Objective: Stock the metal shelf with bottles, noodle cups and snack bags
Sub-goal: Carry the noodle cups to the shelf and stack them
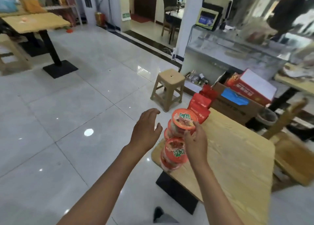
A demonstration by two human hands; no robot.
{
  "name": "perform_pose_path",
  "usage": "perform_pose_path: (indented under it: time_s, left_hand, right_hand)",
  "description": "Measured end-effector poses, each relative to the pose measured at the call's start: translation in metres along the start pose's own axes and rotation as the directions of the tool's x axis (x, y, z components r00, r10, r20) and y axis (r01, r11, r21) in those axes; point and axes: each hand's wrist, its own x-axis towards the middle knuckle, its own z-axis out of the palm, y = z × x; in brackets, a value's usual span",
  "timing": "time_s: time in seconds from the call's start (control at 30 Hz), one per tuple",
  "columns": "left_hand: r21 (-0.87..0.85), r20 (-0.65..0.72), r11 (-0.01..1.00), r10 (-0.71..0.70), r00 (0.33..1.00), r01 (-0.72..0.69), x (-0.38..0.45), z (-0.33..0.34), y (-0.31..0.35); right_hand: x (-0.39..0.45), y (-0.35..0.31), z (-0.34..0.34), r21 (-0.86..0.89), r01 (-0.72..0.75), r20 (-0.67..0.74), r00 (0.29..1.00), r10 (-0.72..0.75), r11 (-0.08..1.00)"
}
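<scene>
Head view: the right hand [195,140] grasps the far noodle cup [184,121] at its near rim, fingers curled over the lid edge. The left hand [146,130] is released, fingers spread and relaxed, poised just left of the cups over the floor [68,114] and touching nothing.

The far noodle cup tops a leaning cluster of cups at the left edge of the wooden counter [237,156]. The near noodle cup [175,152] sits closer to the camera, its lid tilted toward the viewer, on more cups of the same kind. Red snack bags [200,105] stand just behind the cups at the counter's far corner.

A beige plastic stool [168,87] stands on the floor beyond the counter. A cardboard box [237,104] holding a red carton lies to the right of the stool.
</scene>
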Motion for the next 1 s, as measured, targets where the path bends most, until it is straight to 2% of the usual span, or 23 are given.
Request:
perform_pose_path:
  time_s: [0.1, 0.2, 0.27, 0.43, 0.57, 0.8, 0.87, 1.0]
  left_hand:
    - [-0.05, 0.068, 0.995, -0.078, 0.995, 0.082, 0.008, 0.037, 0.008]
    - [-0.107, 0.108, 0.968, -0.214, 0.971, 0.225, 0.014, 0.066, 0.009]
    - [-0.127, 0.129, 0.945, -0.286, 0.95, 0.302, 0.015, 0.082, 0.007]
    - [-0.126, 0.199, 0.876, -0.437, 0.877, 0.466, 0.005, 0.1, -0.006]
    - [-0.146, 0.241, 0.839, -0.484, 0.841, 0.524, -0.009, 0.099, -0.02]
    - [-0.306, 0.27, 0.746, -0.528, 0.805, 0.592, -0.028, 0.064, -0.051]
    - [-0.36, 0.257, 0.72, -0.535, 0.804, 0.594, -0.033, 0.046, -0.063]
    - [-0.462, 0.132, 0.703, -0.548, 0.826, 0.541, -0.051, -0.014, -0.097]
  right_hand:
    - [0.015, 0.03, -0.002, 0.051, -0.201, 0.051, 0.979, 0.198, 0.978]
    - [0.025, 0.064, 0.002, -0.003, -0.388, 0.186, 0.905, 0.381, 0.922]
    - [0.029, 0.084, 0.005, -0.02, -0.45, 0.257, 0.861, 0.44, 0.893]
    - [0.026, 0.109, 0.004, 0.026, -0.523, 0.361, 0.8, 0.48, 0.852]
    - [0.021, 0.106, 0.001, 0.123, -0.497, 0.349, 0.832, 0.431, 0.859]
    - [0.001, 0.059, 0.017, 0.265, -0.531, 0.365, 0.828, 0.426, 0.805]
    - [-0.007, 0.036, 0.025, 0.288, -0.541, 0.399, 0.818, 0.415, 0.79]
    - [-0.021, -0.021, 0.062, 0.217, -0.536, 0.531, 0.766, 0.363, 0.816]
